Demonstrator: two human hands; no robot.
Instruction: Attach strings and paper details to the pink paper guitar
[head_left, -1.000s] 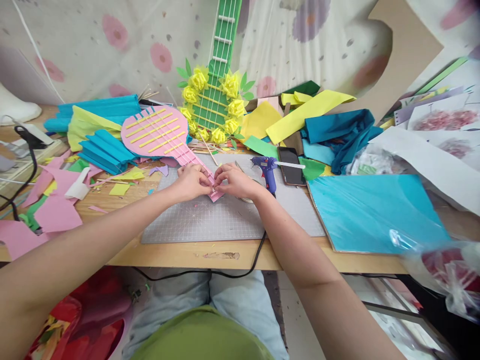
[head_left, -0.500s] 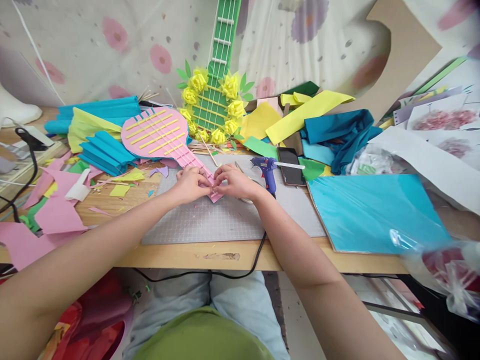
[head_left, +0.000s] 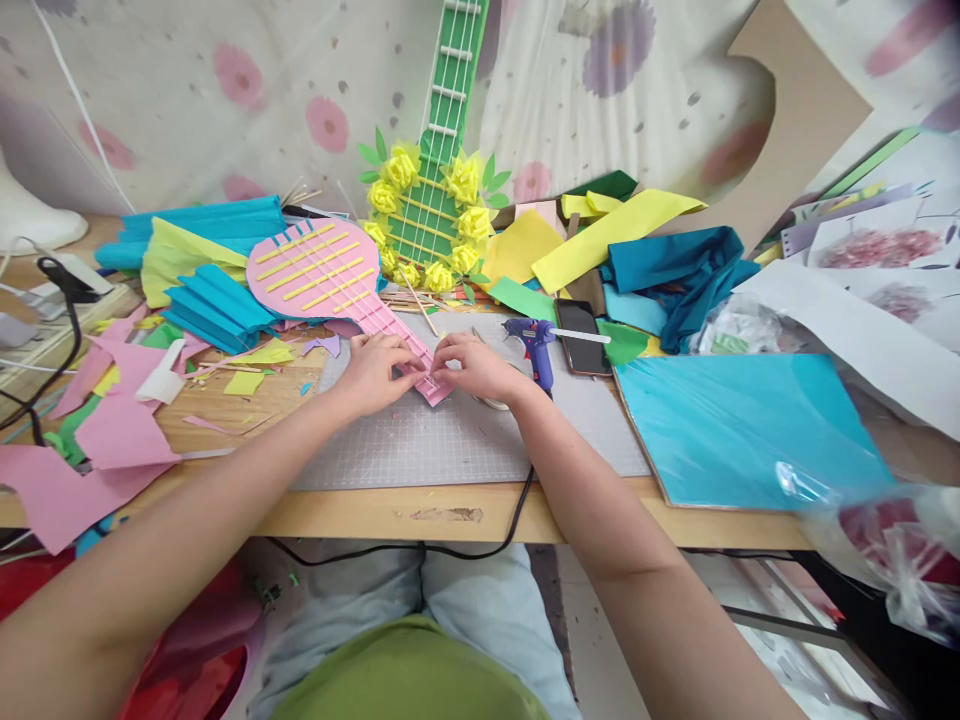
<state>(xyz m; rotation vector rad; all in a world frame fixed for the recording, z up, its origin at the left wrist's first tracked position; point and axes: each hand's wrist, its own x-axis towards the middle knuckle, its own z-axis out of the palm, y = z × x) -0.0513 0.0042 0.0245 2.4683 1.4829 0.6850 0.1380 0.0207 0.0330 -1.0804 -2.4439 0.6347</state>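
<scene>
A pink paper guitar (head_left: 315,270) with yellow strips and thin strings lies slanted, its neck reaching over the grey cutting mat (head_left: 420,450). At the neck's lower end, my left hand (head_left: 379,372) is closed, thumb and fingertips pinched on something too small to make out. Just to its right, my right hand (head_left: 476,368) also pinches at the neck's end, and what it holds is hidden by the fingers. Both hands' fingertips nearly meet over the pink neck. Behind stands a green paper guitar (head_left: 427,215) ringed with yellow flowers (head_left: 463,178).
Right of my hands lie a blue glue gun (head_left: 535,350) and a black phone (head_left: 583,337). A blue wrapped sheet (head_left: 750,430) covers the right side. Pink scraps (head_left: 124,430) and blue folded paper (head_left: 217,308) are at the left. A black cord (head_left: 517,515) hangs over the table edge.
The view has shifted slightly. Both hands remain at the neck's end, with their fingertips a little apart from where they were.
</scene>
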